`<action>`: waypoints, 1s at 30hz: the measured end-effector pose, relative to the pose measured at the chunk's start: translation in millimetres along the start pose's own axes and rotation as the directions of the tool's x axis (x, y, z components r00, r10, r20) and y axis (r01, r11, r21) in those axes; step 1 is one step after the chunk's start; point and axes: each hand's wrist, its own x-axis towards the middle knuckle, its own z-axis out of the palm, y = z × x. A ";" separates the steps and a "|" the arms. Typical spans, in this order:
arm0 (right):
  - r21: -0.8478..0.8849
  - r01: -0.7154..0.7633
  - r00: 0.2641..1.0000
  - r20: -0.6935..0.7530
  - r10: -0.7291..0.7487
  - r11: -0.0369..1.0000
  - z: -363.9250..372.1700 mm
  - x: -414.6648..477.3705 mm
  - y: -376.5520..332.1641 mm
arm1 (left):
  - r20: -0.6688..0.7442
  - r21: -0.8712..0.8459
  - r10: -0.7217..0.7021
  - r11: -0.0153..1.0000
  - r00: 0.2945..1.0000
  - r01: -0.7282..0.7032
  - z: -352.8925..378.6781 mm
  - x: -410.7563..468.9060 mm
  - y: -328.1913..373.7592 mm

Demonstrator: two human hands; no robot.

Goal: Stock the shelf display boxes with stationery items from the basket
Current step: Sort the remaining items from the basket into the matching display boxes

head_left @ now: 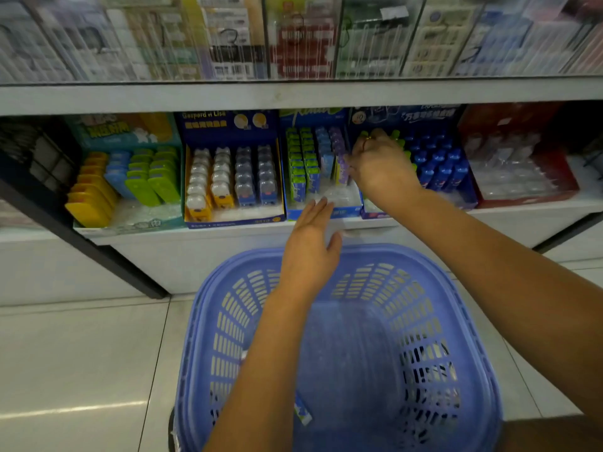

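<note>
A blue plastic basket stands on the floor below the shelf, with one small white-and-blue packet lying in it beside my left forearm. My right hand reaches into the green-topped display box, fingers pinched on a purple stationery item at the right end of its rows. My left hand hovers flat and empty, fingers apart, at the front edge of that same box, above the basket's far rim. Green, blue and purple items fill the box's back rows; its front part shows bare clear tray.
Other display boxes line the shelf: yellow, blue and green cases at left, bear-shaped items, blue bottles, a red box at right. A white shelf edge overhangs above. A dark post slants at left. Tiled floor surrounds the basket.
</note>
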 end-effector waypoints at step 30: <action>0.471 -0.253 0.303 0.868 -0.394 0.845 178.5 -222.0 -193.3 | 0.430 0.751 -0.609 0.651 0.666 0.110 65.1 -111.2 -177.0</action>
